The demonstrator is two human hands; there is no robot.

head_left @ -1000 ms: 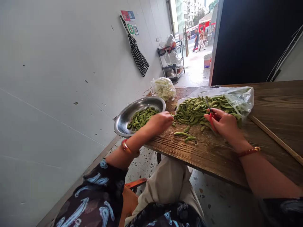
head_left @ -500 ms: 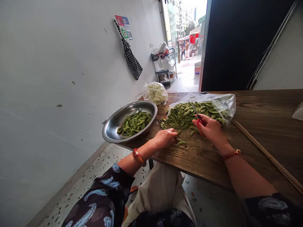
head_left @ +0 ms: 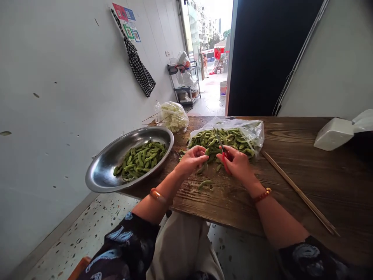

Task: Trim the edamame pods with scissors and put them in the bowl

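My right hand point(head_left: 239, 165) grips red-handled scissors point(head_left: 225, 162), with the blades pointing up and away over the pile. Close beside them, my left hand point(head_left: 192, 160) is closed in a pinch, with a green edamame pod point(head_left: 207, 152) at its fingertips. Behind both hands a heap of edamame pods point(head_left: 230, 136) spills from a clear plastic bag point(head_left: 253, 130). One loose pod point(head_left: 205, 184) lies on the wood nearer to me. To the left stands a wide steel basin point(head_left: 101, 177) holding more pods point(head_left: 142, 159).
A bundle of thin wooden sticks point(head_left: 300, 192) lies across the right of the wooden table point(head_left: 288, 140). Farther right is a white tissue pack point(head_left: 333, 134). A bag of pale vegetables point(head_left: 175, 116) sits behind the basin. A cart point(head_left: 186, 83) stands by the doorway.
My left hand has risen from the tabletop with a pod and come nearer to the scissors. The view has swung right, bringing the tissue pack into sight.
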